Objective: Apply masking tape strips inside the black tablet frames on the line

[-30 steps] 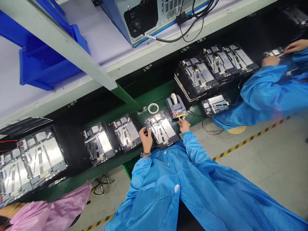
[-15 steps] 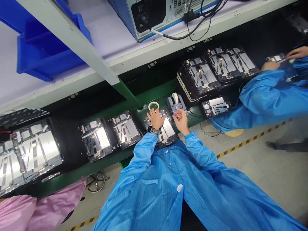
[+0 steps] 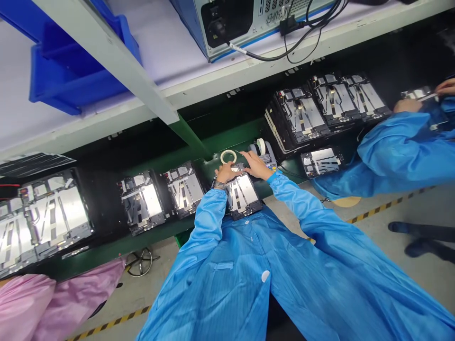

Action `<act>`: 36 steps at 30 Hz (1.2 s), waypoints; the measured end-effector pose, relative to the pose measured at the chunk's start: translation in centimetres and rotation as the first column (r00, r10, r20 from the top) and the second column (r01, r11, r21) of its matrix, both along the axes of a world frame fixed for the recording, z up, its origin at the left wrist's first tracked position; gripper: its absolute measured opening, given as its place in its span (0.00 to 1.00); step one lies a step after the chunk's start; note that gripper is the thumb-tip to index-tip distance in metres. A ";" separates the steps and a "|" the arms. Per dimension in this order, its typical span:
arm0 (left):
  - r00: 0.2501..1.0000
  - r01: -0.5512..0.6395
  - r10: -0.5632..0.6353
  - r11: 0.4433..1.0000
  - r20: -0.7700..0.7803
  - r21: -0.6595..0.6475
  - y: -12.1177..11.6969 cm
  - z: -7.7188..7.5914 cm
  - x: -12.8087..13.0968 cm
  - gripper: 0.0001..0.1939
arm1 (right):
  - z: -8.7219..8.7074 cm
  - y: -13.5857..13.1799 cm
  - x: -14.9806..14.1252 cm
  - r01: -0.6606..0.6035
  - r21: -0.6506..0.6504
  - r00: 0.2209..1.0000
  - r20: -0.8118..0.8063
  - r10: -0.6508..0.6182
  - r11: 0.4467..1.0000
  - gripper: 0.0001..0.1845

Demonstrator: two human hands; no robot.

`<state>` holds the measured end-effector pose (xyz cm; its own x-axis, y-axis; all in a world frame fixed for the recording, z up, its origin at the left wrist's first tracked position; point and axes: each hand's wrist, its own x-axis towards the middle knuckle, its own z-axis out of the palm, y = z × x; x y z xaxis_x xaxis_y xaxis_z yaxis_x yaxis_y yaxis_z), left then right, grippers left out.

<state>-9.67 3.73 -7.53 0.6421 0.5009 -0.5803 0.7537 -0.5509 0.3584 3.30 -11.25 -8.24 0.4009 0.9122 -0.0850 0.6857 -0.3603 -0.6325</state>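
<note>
Partly, left hand (image 3: 225, 173) and right hand (image 3: 255, 166) hide 1 device (image 3: 243, 193); whether either holds anything, I cannot tell. The right hand also overlaps the dispenser (image 3: 270, 154).

Up on the white shelf (image 3: 153, 52) sits a blue computer case (image 3: 192, 26), its back turned to us, with a black power cord (image 3: 265, 58) plugged in and looping along the front. To the left I see a blue bin (image 3: 78, 86), and a pale post (image 3: 117, 54) slants down past it. A dark slotted panel (image 3: 35, 164) shows at the far left of the table (image 3: 106, 251). Over on the right, a co-worker's blue sleeve (image 3: 394, 147) stretches out above a round tan seat (image 3: 344, 202). Pink clothing (image 3: 81, 293) hangs at lower left, near a metal ring with spokes (image 3: 140, 264). Black-and-yellow striped tape (image 3: 377, 212) crosses the grey floor (image 3: 387, 279), and dark shoes (image 3: 398, 227) stand at right.
</note>
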 end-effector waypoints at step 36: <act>0.997 -0.048 0.054 0.995 0.061 -0.090 1.7 -1.3 -0.2 0.35 | 4.6 5.0 -0.3 -0.274 -0.461 0.952 -0.004 0.307 0.844 0.43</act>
